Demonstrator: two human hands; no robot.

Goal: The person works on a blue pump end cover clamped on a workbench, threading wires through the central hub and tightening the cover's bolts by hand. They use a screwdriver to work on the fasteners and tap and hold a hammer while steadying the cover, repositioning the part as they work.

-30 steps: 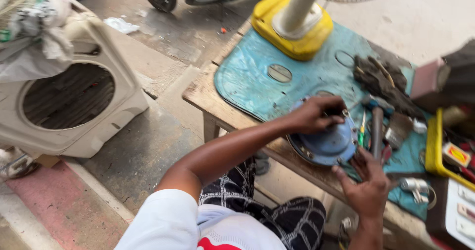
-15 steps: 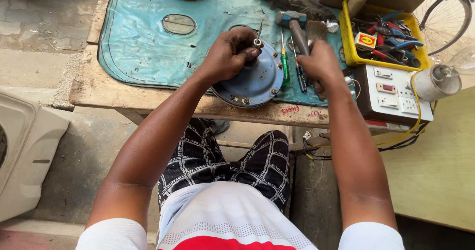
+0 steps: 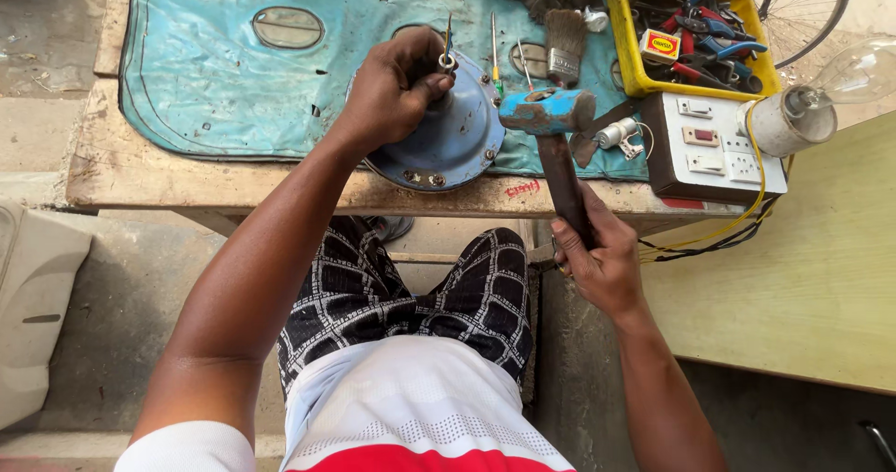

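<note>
Hammer (image 3: 549, 126) in right hand (image 3: 599, 259) (raised)

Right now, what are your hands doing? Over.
Left hand holds a small metal piece on the blue round cover. Right hand grips the hammer, raised. Nothing between hammer and cover.

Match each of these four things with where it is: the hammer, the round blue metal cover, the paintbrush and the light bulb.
Things:
1. hammer
2. round blue metal cover
3. paintbrush
4. light bulb

Places:
A. lying on the blue mat beside the yellow tray
B. gripped in the right hand
C. at the far right, past the switch box
D. under the left hand

Pairs: 1-B, 2-D, 3-A, 4-C
</note>
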